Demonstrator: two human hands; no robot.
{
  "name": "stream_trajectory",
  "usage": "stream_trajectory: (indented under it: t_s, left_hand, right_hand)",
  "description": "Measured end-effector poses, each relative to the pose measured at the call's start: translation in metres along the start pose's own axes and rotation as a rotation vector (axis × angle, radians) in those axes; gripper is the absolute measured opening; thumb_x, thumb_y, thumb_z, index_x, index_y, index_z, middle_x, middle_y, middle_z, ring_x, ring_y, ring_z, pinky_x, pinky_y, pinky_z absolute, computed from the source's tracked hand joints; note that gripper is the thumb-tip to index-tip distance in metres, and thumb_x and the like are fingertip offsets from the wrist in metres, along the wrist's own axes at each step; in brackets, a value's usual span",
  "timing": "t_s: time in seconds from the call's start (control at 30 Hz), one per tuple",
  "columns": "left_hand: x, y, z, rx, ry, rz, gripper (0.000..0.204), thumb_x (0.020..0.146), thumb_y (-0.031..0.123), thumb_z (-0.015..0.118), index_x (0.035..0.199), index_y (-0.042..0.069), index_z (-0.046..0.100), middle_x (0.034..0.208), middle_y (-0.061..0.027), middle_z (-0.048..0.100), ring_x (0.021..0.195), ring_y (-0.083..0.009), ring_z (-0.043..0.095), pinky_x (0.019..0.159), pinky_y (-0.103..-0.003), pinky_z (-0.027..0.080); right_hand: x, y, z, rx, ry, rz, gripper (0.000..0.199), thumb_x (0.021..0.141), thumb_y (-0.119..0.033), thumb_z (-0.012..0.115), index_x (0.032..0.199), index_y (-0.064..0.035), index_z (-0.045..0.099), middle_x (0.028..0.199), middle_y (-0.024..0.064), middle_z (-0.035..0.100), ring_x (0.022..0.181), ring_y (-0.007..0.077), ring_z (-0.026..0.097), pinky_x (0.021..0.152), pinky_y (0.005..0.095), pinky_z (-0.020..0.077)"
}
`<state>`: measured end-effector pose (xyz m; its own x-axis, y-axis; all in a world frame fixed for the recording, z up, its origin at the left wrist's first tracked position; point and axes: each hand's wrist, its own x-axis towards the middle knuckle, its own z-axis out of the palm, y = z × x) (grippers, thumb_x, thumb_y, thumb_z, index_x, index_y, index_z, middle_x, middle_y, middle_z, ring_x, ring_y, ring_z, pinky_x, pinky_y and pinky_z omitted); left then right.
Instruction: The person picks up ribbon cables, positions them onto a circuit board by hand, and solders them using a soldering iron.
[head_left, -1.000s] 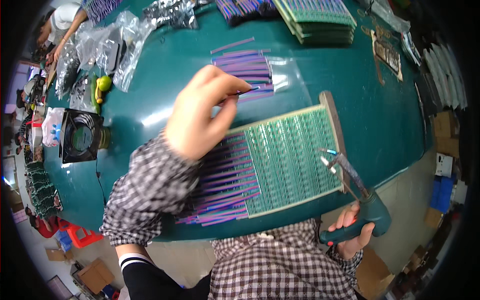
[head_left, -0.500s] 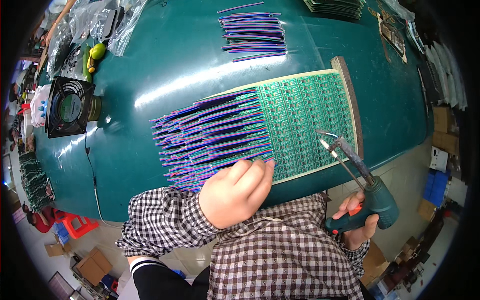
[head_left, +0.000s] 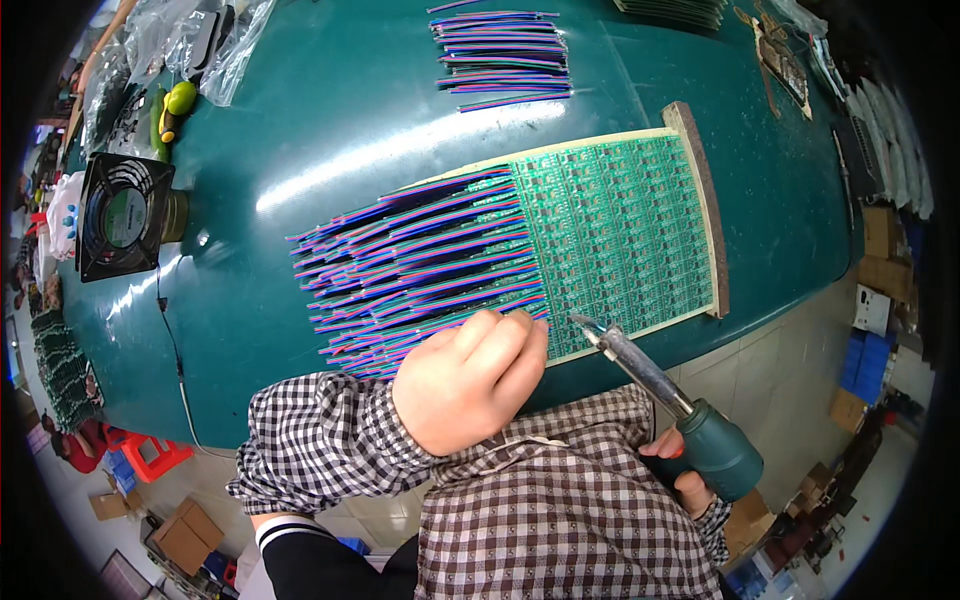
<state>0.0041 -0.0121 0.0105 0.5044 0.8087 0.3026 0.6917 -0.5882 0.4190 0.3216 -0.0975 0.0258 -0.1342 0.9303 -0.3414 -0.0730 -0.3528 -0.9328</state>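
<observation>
Near edge of desk (head_left: 300, 130): right hand (head_left: 690, 470) grips soldering iron (head_left: 660, 385), tip beside circuit panel (head_left: 620, 235). Left hand (head_left: 470, 380), fingers curled, pins wire ends (head_left: 420, 265) at panel's near corner. Likely soldering; next needs tip on joint. Spare wires (head_left: 500, 55) at far edge.

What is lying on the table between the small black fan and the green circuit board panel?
In the head view, the row of coloured wires lies between fan and panel, after a bare stretch of green table.

Bright, even overhead light, white glare streak across the glossy green counter (head_left: 330, 120), sharp centre, heavy fisheye bending, dark vignetted corners.
</observation>
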Motion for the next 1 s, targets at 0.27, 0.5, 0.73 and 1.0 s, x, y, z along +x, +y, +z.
stream_trajectory:
  t_s: [0.27, 0.5, 0.73, 1.0]
  left_hand:
    - [0.0, 0.001, -0.001, 0.004, 0.016, 0.005, 0.041, 0.072, 0.006, 0.071, 0.111, -0.005, 0.072, 0.104, -0.0115, 0.062, 0.079, -0.0213, 0.063, 0.065, -0.031, 0.055]
    - [-0.001, 0.001, 0.001, -0.006, 0.024, -0.002, 0.04, 0.072, 0.006, 0.071, 0.11, -0.006, 0.072, 0.104, -0.0122, 0.063, 0.079, -0.0216, 0.063, 0.065, -0.031, 0.055]
    - [0.0, 0.001, 0.0, -0.017, 0.017, 0.001, 0.042, 0.071, 0.006, 0.071, 0.111, -0.007, 0.072, 0.105, -0.0123, 0.063, 0.079, -0.0218, 0.062, 0.065, -0.031, 0.054]
    - [-0.001, 0.002, 0.0, -0.008, 0.002, -0.015, 0.042, 0.071, 0.006, 0.071, 0.111, -0.007, 0.072, 0.104, -0.012, 0.064, 0.081, -0.022, 0.063, 0.065, -0.031, 0.054]
  right_hand:
    - [0.008, -0.014, 0.009, -0.354, -0.018, -0.038, 0.054, 0.079, -0.048, 0.09, 0.101, -0.0027, 0.073, 0.089, 0.0053, 0.077, 0.081, 0.0201, 0.074, 0.074, 0.034, 0.0579]
    - [0.011, -0.016, 0.011, -0.398, -0.041, -0.044, 0.054, 0.079, -0.052, 0.088, 0.102, -0.0053, 0.075, 0.09, 0.003, 0.078, 0.081, 0.0205, 0.073, 0.075, 0.0344, 0.0572]
    - [0.011, -0.014, 0.011, -0.399, -0.036, -0.053, 0.055, 0.079, -0.054, 0.087, 0.102, -0.0057, 0.075, 0.09, 0.003, 0.078, 0.08, 0.0209, 0.073, 0.075, 0.035, 0.0571]
    - [0.011, -0.014, 0.012, -0.396, -0.026, -0.06, 0.056, 0.08, -0.055, 0.086, 0.099, -0.0044, 0.073, 0.089, 0.0043, 0.078, 0.08, 0.0208, 0.075, 0.074, 0.0349, 0.0575]
